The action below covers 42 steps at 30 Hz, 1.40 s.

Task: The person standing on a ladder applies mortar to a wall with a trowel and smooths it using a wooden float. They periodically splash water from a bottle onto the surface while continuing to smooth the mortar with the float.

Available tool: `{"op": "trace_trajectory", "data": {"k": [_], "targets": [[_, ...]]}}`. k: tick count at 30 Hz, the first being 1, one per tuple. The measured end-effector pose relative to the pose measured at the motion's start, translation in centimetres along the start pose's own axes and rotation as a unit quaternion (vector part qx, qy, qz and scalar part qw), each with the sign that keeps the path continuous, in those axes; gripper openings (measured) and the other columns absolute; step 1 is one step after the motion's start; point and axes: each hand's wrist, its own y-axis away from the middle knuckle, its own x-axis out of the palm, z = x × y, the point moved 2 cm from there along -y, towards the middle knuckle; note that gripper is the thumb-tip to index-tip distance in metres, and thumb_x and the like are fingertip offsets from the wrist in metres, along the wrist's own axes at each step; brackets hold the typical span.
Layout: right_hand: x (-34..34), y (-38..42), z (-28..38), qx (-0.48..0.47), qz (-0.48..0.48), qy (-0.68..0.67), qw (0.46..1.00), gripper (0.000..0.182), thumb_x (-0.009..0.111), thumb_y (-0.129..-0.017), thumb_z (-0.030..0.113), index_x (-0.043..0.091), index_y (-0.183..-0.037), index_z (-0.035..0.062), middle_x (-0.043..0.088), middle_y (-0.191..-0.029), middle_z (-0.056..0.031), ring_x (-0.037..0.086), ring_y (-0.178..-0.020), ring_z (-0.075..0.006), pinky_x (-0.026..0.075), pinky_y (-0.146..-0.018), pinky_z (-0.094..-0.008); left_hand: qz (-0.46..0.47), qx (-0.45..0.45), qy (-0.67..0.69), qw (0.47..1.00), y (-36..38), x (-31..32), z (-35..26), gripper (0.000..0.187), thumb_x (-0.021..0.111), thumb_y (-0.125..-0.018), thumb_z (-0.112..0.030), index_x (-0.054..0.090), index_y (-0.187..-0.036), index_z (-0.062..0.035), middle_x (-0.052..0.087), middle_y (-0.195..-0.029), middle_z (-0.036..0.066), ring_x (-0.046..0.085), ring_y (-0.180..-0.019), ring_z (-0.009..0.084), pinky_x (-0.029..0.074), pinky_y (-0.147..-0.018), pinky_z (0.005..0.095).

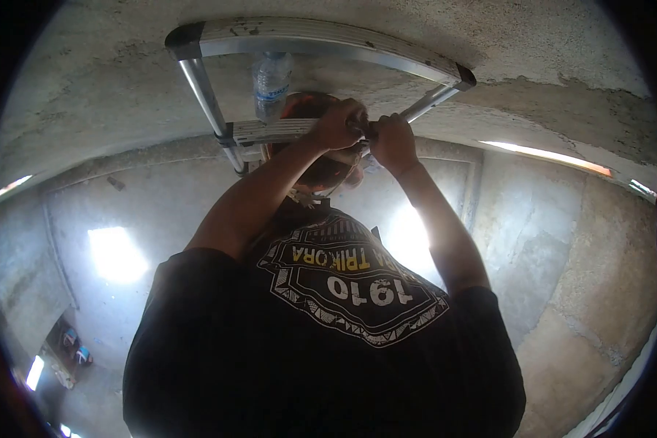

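Note:
My left hand is closed in front of the ladder's lower rung, fingers curled in a grip. Close beside it, my right hand is also closed. Between them shows a small dark piece with a metallic glint, too small and shaded to name. The aluminium ladder spans the top of the view with its rungs and side tubes. A clear plastic water bottle with a blue label is between the two rungs, left of my hands. Behind my hands is a round orange-and-dark object, partly hidden.
A rough concrete wall rises behind the ladder. Far below lies a grey floor with bright light patches. Small blue-and-red items lie at the lower left. My black printed shirt fills the lower middle.

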Motion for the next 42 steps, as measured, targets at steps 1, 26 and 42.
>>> {"op": "trace_trajectory", "data": {"k": [1,26,42], "targets": [[-0.4,-0.1,-0.1,-0.001,0.001,0.004,1.000,0.031,0.067,-0.074,0.017,0.066,-0.103,0.0067,0.065,-0.090,-0.0107,0.061,-0.097,-0.0303,0.050,-0.081,-0.0426,-0.026,-0.061,0.057,0.996,0.0,0.0,-0.1,0.062,0.076,-0.071,-0.004,0.050,-0.127,0.0009,0.061,-0.105,0.016,0.062,-0.099,0.0265,0.049,-0.086,0.0366],[-4.5,-6.3,-4.2,-0.098,0.130,0.261,0.951,0.025,0.058,-0.090,0.035,0.069,-0.082,0.0142,0.070,-0.080,-0.0094,0.069,-0.075,-0.0282,0.048,-0.075,-0.0437,-0.052,-0.094,-0.085,0.991,0.0,0.1,-1.7,0.089,0.059,-0.062,0.003,0.029,-0.146,0.0058,0.051,-0.129,0.031,0.051,-0.122,0.0410,0.040,-0.106,0.0411],[-4.7,-9.7,-5.6,-0.038,0.294,0.093,0.951,0.027,0.057,-0.090,0.024,0.069,-0.101,0.0027,0.067,-0.101,-0.0239,0.064,-0.097,-0.0386,0.050,-0.087,-0.0460,-0.090,-0.095,-0.080,0.988,0.2,0.0,-1.5,0.083,0.058,-0.065,0.005,0.031,-0.144,0.0050,0.049,-0.131,0.031,0.047,-0.126,0.0415,0.037,-0.109,0.0416]]}}
